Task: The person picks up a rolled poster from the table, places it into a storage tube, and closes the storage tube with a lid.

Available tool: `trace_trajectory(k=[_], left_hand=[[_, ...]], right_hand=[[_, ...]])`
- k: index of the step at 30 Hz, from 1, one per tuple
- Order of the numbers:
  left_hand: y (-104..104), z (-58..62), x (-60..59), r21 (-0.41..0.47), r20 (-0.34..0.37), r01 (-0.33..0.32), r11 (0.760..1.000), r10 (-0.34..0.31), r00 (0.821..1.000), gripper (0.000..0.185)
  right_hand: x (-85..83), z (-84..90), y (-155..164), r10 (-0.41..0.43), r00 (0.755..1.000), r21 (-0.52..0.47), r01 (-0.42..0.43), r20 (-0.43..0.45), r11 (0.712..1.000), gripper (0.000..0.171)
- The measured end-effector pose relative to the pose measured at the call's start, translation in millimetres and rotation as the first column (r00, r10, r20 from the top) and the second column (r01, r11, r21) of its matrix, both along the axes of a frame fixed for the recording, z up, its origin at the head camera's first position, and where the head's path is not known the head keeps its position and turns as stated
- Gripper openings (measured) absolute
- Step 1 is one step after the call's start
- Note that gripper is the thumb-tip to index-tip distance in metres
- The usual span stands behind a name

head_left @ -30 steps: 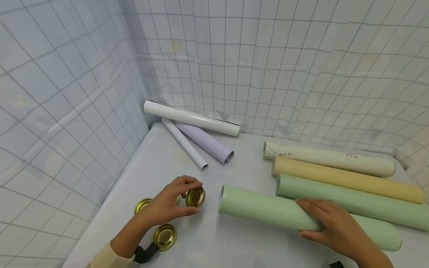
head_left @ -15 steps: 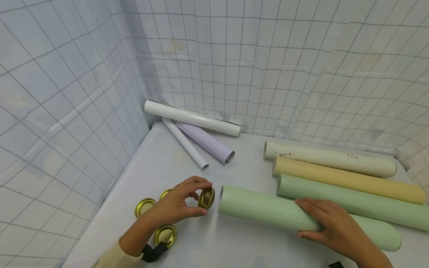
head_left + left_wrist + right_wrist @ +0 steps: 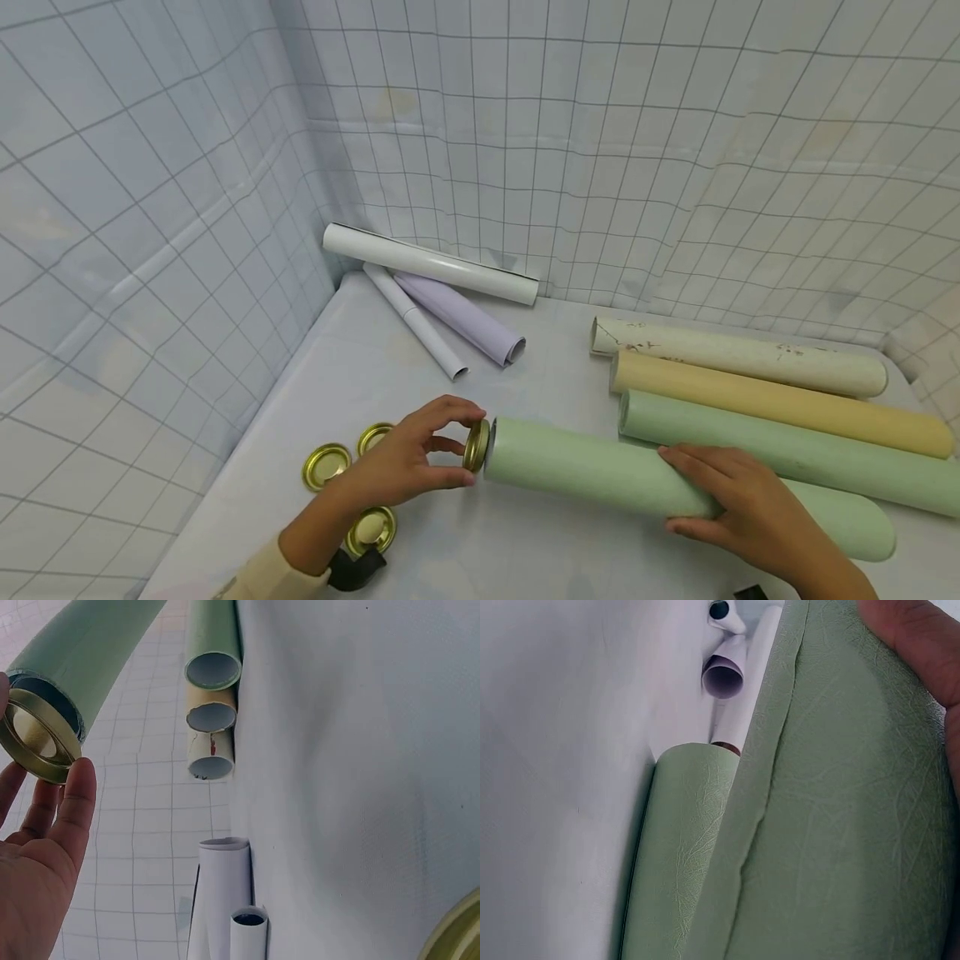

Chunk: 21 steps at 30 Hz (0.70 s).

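Gold cap point(image 3: 476, 445) now against tube point(image 3: 600, 471) mouth

**Hands – pose/state**

L hand point(image 3: 405, 462): forearm comes in from bottom-left, cream sleeve at the wrist, thumb + fingertips point(image 3: 79, 784) pinching, other fingers curled. R hand point(image 3: 738, 500): comes in from bottom-right, palm down, fingers spread and lightly curved, gripping from above. Hands well apart.
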<state>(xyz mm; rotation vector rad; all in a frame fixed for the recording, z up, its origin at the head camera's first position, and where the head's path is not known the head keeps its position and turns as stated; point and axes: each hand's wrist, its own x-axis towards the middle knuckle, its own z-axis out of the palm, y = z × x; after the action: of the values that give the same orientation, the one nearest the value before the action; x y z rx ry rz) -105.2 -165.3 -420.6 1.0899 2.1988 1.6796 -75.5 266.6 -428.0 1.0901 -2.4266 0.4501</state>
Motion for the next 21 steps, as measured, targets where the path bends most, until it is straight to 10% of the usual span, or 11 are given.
trace_trajectory(k=[21], left_hand=[[14,-9.1,2.1,0.139,0.075,0.009,0.990,-0.019,0.997,0.063]], right_hand=[[-0.5,0.1,-1,0.032,0.999,-0.018,-0.032,-0.025,0.999,0.074]])
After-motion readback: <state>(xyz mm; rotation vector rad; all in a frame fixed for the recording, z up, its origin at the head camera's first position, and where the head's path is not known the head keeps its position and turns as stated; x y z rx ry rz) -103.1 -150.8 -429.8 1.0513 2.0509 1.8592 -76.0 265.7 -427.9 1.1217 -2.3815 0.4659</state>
